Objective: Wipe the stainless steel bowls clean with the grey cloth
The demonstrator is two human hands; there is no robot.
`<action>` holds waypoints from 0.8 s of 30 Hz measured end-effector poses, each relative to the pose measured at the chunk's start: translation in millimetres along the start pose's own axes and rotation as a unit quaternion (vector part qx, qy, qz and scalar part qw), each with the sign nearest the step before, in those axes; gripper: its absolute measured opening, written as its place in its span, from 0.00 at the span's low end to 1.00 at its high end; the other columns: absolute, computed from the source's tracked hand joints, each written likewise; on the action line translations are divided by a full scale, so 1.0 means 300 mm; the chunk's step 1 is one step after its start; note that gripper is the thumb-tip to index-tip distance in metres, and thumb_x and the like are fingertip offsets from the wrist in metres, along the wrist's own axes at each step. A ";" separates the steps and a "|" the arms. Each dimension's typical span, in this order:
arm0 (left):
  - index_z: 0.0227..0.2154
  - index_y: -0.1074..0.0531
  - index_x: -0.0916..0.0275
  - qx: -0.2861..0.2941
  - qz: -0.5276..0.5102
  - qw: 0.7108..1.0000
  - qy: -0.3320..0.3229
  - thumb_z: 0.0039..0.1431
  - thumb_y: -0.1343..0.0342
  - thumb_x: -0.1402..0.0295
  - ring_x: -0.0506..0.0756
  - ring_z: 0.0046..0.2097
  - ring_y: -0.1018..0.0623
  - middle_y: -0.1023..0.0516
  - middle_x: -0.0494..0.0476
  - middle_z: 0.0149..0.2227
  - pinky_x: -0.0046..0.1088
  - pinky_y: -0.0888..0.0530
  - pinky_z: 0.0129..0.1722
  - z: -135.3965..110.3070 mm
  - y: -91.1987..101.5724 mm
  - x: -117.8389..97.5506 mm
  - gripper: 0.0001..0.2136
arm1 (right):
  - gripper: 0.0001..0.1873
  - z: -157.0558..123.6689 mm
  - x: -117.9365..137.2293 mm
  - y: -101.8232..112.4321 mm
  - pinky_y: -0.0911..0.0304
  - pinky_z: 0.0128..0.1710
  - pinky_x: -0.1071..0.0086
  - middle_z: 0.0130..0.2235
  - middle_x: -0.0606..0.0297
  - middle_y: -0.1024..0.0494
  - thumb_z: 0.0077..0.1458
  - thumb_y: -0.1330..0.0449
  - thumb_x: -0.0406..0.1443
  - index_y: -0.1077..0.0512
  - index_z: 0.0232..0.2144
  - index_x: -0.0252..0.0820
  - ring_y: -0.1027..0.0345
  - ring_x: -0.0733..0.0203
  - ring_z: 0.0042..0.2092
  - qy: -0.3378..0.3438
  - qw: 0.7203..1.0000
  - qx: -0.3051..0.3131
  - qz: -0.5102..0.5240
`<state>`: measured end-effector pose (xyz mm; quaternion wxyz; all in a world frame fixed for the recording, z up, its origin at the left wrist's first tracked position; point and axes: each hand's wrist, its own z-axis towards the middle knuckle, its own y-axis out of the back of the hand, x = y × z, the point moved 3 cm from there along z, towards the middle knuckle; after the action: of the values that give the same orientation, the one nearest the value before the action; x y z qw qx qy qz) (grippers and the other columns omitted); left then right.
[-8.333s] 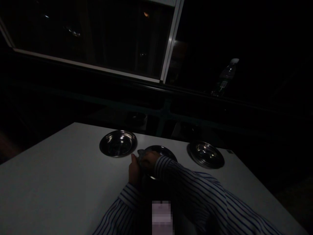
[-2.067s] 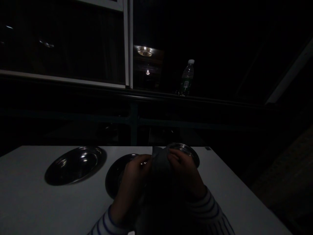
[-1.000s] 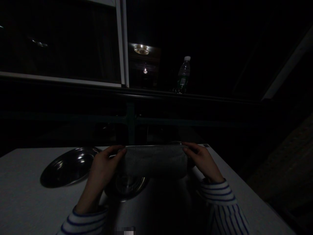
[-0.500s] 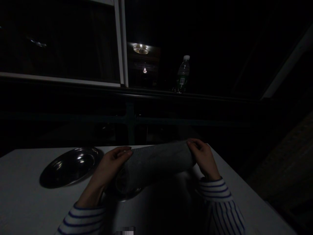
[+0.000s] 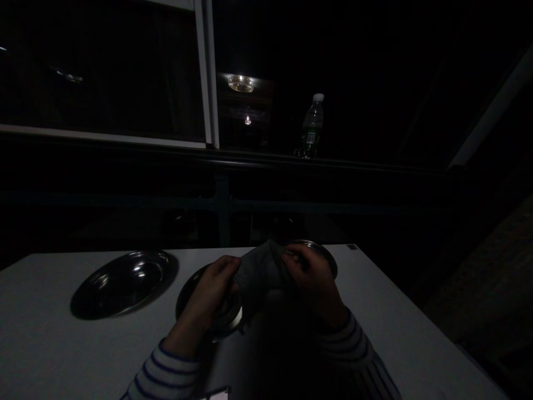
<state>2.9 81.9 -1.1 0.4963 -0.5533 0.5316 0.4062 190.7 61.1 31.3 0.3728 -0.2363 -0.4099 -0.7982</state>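
A dark grey cloth [image 5: 262,272] hangs bunched between my two hands above the table. My left hand [image 5: 214,289] pinches its left edge between thumb and fingers, over a round metal plate [image 5: 230,319] that is partly covered by the hand and cloth. On the other side, my right hand [image 5: 310,275] is closed on the cloth's right end. Behind that hand the rim of another metal plate [image 5: 332,262] shows. The lower folds of the cloth are lost in shadow.
A shiny oval-looking metal dish [image 5: 120,283] lies on the left of the white table [image 5: 50,344]. A plastic bottle [image 5: 312,126] with a white cap stands on the window ledge [image 5: 250,160]. A small dark square [image 5: 352,247] marks the table's far right corner.
My hands have come closer together, so the cloth went from stretched wide to bunched. The right hand moved left and the plates behind show more.
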 end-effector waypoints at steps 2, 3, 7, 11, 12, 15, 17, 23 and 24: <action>0.29 0.33 0.62 0.006 -0.043 0.999 -0.001 0.46 0.44 0.60 0.45 0.17 0.36 0.36 0.43 0.17 0.19 0.40 0.16 -0.008 -0.016 -0.003 0.11 | 0.09 -0.024 0.036 -0.049 0.37 0.35 0.70 0.36 0.63 0.24 0.54 0.48 0.37 0.31 0.36 0.41 0.31 0.62 0.37 0.087 0.995 0.035 -0.017; 0.28 0.33 0.62 0.007 -0.067 0.998 -0.004 0.46 0.44 0.60 0.45 0.18 0.35 0.35 0.44 0.18 0.19 0.39 0.17 -0.013 -0.021 -0.006 0.11 | 0.09 -0.037 0.054 -0.072 0.37 0.36 0.69 0.36 0.62 0.25 0.56 0.49 0.36 0.31 0.37 0.41 0.31 0.62 0.37 0.138 0.989 0.052 -0.031; 0.29 0.31 0.61 0.027 -0.116 0.993 -0.008 0.46 0.43 0.59 0.47 0.27 0.29 0.29 0.47 0.25 0.19 0.33 0.26 -0.026 -0.029 -0.017 0.11 | 0.11 -0.080 0.092 -0.155 0.40 0.43 0.62 0.41 0.59 0.26 0.57 0.50 0.35 0.33 0.41 0.40 0.35 0.58 0.43 0.278 0.949 0.111 -0.102; 0.36 0.30 0.61 0.065 -0.130 0.989 -0.015 0.45 0.41 0.64 0.51 0.32 0.25 0.25 0.52 0.30 0.25 0.30 0.32 -0.022 -0.025 -0.021 0.14 | 0.17 -0.080 0.088 -0.191 0.43 0.51 0.63 0.49 0.59 0.30 0.57 0.51 0.34 0.39 0.50 0.38 0.40 0.59 0.52 0.273 0.945 0.174 -0.054; 0.37 0.30 0.62 0.064 -0.131 0.989 -0.017 0.45 0.41 0.65 0.52 0.32 0.24 0.24 0.53 0.30 0.26 0.29 0.33 -0.018 -0.020 -0.021 0.15 | 0.18 -0.079 0.087 -0.189 0.43 0.52 0.64 0.50 0.58 0.31 0.58 0.51 0.34 0.40 0.51 0.37 0.41 0.60 0.53 0.282 0.941 0.188 -0.024; 0.38 0.29 0.63 0.062 -0.102 0.993 -0.022 0.45 0.41 0.67 0.52 0.31 0.24 0.23 0.54 0.30 0.27 0.29 0.33 -0.007 -0.001 -0.019 0.15 | 0.16 -0.063 0.074 -0.147 0.38 0.48 0.67 0.47 0.58 0.29 0.57 0.51 0.35 0.36 0.47 0.38 0.36 0.61 0.49 0.270 0.945 0.179 0.054; 0.37 0.28 0.64 0.066 -0.068 0.995 -0.019 0.45 0.42 0.67 0.53 0.32 0.24 0.23 0.54 0.30 0.27 0.29 0.33 -0.005 0.010 -0.020 0.14 | 0.13 -0.043 0.047 -0.091 0.36 0.44 0.67 0.42 0.60 0.26 0.56 0.51 0.35 0.33 0.43 0.42 0.33 0.61 0.45 0.201 0.972 0.100 0.066; 0.37 0.26 0.64 0.127 0.006 0.992 -0.010 0.46 0.45 0.68 0.53 0.33 0.24 0.22 0.55 0.32 0.28 0.30 0.37 -0.020 0.009 -0.032 0.13 | 0.31 -0.027 -0.012 -0.009 0.40 0.50 0.64 0.58 0.62 0.42 0.52 0.44 0.35 0.48 0.57 0.50 0.44 0.60 0.56 0.031 0.965 0.213 0.150; 0.37 0.26 0.64 0.131 0.017 0.991 -0.016 0.46 0.45 0.68 0.53 0.35 0.24 0.22 0.56 0.33 0.29 0.31 0.38 -0.024 0.007 -0.036 0.13 | 0.29 -0.030 -0.008 -0.015 0.40 0.50 0.64 0.56 0.62 0.38 0.52 0.45 0.35 0.47 0.56 0.50 0.41 0.61 0.55 0.032 0.950 0.260 0.172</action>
<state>-0.8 76.8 10.5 0.5655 -0.4680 0.5819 0.3501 188.0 56.3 22.5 0.5658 -0.1722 -0.5444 -0.5948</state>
